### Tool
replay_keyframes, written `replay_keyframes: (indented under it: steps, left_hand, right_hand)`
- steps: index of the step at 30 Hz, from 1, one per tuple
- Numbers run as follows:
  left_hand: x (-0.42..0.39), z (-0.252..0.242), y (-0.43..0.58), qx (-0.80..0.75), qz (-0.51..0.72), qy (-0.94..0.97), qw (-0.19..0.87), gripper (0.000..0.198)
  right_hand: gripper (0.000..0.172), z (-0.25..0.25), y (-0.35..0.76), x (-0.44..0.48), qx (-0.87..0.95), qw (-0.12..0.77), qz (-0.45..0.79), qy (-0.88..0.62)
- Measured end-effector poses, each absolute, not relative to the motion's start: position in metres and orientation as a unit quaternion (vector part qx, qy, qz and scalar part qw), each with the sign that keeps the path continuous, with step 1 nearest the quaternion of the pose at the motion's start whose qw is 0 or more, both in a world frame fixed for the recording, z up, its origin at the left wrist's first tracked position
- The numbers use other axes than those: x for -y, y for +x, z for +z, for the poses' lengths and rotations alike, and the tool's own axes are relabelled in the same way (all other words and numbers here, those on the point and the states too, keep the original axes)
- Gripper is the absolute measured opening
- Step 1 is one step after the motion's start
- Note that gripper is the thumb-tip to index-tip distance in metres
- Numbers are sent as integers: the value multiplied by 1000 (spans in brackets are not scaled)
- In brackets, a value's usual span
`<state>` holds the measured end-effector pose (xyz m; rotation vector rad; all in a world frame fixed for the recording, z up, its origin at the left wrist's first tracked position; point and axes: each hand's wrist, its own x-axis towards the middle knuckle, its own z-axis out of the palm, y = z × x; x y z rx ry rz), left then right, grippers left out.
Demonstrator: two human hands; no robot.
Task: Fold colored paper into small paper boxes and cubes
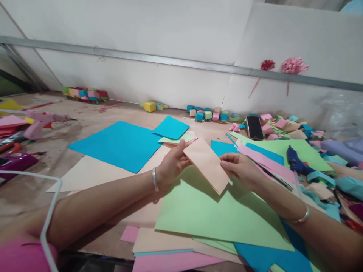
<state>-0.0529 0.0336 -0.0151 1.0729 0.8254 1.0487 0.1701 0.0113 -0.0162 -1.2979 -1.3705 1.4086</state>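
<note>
Head view shows my left hand (175, 161) and right hand (238, 166) pinching the peach paper (208, 163) over a green sheet (221, 219), apparently mid-fold, the next move probably needing aligned edges.

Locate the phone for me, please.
In the head view, the phone is right of centre, beyond the right hand and beside the pile of colourful paper pieces.

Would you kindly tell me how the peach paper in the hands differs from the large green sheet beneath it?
Colour: the peach paper is pale peach; the green sheet is light green.
Size: the peach paper looks much smaller than the green sheet.
Pose: the peach paper is raised and tilted, with the left hand and right hand at its edges; the green sheet lies over other papers.
Both look plain and straight-edged.
</note>
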Motion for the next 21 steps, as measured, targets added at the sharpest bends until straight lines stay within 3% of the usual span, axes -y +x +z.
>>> replay_keyframes:
  steps: [6,10,14,17,21]
  left_hand:
    - [-23,-18,-54,-225,383,565,695,52]
    - [-15,-19,-55,-253,335,575,702,47]
    - [-14,-20,-55,-203,346,542,739,63]
    - [-15,-21,-56,-192,338,506,770,53]
    - [-15,-22,-54,-211,346,491,771,38]
  right_hand:
    - [29,-23,166,-13,417,424,644,-482]
    - [29,-24,163,-9,396,388,689,-467]
    - [24,-28,161,-5,477,333,672,-459]
    - [21,-31,162,-3,667,307,485,-474]
    - [27,-26,162,5,857,346,-54,-378]
